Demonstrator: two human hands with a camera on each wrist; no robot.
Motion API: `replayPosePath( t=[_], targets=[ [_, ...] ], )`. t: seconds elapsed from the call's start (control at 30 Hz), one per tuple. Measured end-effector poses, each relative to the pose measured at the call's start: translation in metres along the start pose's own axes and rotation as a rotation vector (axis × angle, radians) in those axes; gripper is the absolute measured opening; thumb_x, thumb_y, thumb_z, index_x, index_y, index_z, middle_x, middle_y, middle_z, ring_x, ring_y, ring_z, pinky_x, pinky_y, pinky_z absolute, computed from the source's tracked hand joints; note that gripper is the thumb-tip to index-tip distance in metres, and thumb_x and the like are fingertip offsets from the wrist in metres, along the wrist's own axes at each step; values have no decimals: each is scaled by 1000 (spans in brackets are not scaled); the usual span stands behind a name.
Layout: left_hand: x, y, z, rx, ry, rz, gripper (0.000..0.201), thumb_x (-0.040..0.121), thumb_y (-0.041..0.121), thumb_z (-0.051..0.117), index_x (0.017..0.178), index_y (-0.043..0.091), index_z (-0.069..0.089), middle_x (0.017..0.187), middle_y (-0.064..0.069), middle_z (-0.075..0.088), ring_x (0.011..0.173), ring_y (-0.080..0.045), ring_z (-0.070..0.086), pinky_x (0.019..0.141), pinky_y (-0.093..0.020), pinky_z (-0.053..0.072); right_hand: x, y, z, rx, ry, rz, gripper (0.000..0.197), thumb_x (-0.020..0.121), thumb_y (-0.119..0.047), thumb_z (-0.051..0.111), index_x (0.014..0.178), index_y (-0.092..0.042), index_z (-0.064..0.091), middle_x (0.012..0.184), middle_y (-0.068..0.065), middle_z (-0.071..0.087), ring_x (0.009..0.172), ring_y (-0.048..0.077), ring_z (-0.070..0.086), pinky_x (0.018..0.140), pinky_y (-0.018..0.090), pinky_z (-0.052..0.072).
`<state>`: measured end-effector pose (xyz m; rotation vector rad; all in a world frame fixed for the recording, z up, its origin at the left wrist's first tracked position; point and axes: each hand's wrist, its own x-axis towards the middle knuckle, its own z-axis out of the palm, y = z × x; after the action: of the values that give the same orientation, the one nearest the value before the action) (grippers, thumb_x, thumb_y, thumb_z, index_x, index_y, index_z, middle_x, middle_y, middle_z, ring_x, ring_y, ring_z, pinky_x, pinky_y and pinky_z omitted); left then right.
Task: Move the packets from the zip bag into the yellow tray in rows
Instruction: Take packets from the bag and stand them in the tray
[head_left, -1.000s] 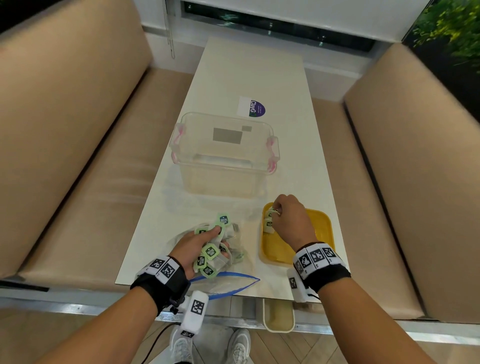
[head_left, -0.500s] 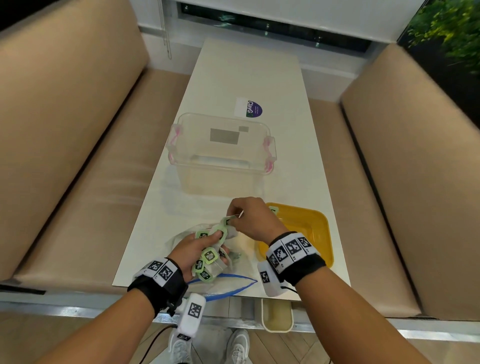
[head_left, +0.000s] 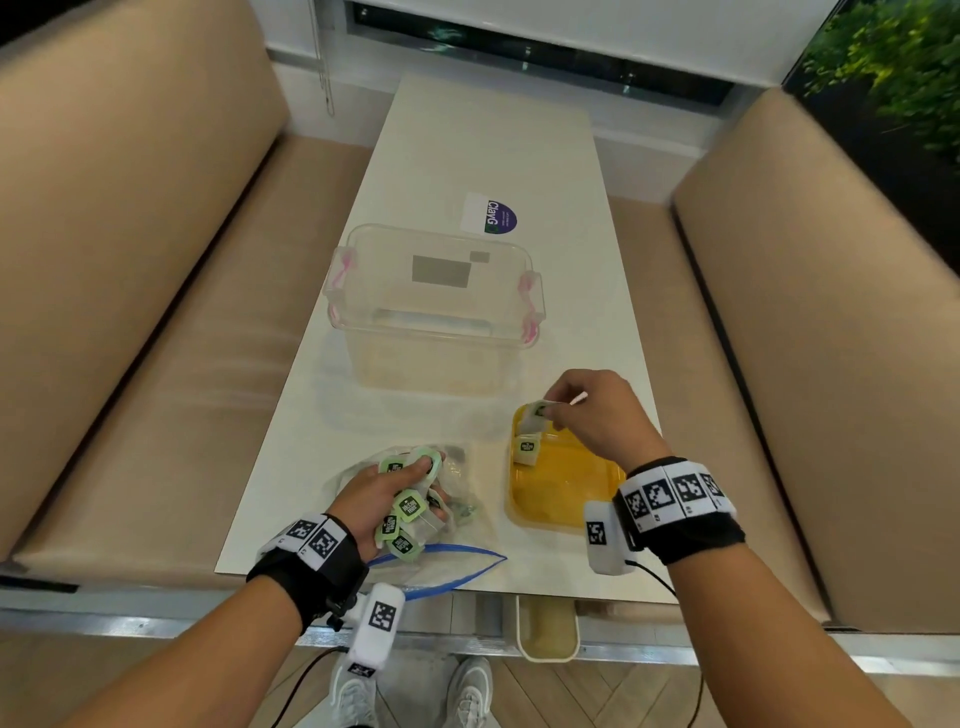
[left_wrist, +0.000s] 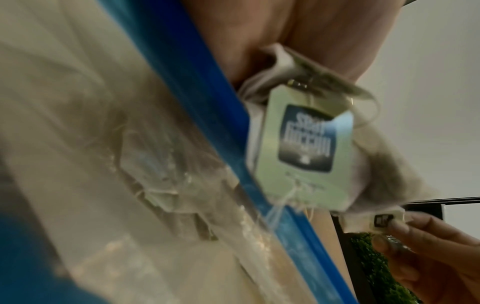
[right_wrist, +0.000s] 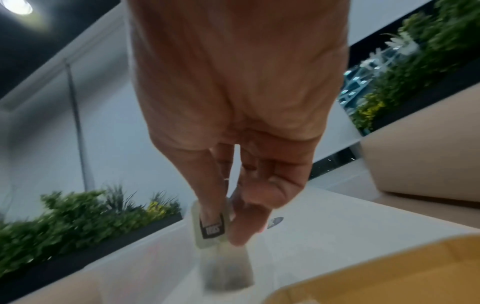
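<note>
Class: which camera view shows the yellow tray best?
Head view: the whole yellow tray on the table, one packet inside. Right wrist shows only a blurred rim corner; left wrist shows none.

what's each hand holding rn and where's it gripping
The right hand pinches one packet by its top tag end, over the yellow tray. The left hand grips a bunch of packets; where exactly cannot be told.

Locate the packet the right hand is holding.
In the head view, the packet hangs from the right hand over the yellow tray's far left corner, just beyond the one packet lying there.
</note>
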<state>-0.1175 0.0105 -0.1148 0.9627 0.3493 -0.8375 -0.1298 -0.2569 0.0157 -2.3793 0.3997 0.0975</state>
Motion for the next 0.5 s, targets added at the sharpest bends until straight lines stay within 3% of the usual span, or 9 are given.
replayPosePath(
  t=[0.13,0.2,0.33,0.5],
  targets=[
    [-1,1,0,17,14,8,76,57,32,97,117,-4,68,90,-25,66,76,-33,66,77,-43,51,-8,20,4,61,-79,130,7,88,-9,66,83,-13,63,78,6,71,63,15,72,57,32,58],
    [-2,0,1,19,25,7,74,59,31,96,117,-5,68,89,-25,66,74,-34,66,77,-43,52,-12,30,14,47,-109,156,9,90,-6,63,83,-11,62,80,7,70,63,16,72,57,32,59],
    [-4,0,3,10,60,8,52,79,22,80,119,-7,65,87,-24,66,73,-34,66,76,-43,53,-12,43,36,34,-156,196,10,90,-6,63,83,-13,61,81,9,70,66,19,72,62,38,59],
    [-5,0,4,23,81,-2,51,81,22,80,120,-6,65,90,-25,66,74,-34,66,79,-46,52,-7,48,56,-29,-148,178,15,85,-10,67,76,-20,61,79,5,67,74,24,70,68,42,60]
  ],
)
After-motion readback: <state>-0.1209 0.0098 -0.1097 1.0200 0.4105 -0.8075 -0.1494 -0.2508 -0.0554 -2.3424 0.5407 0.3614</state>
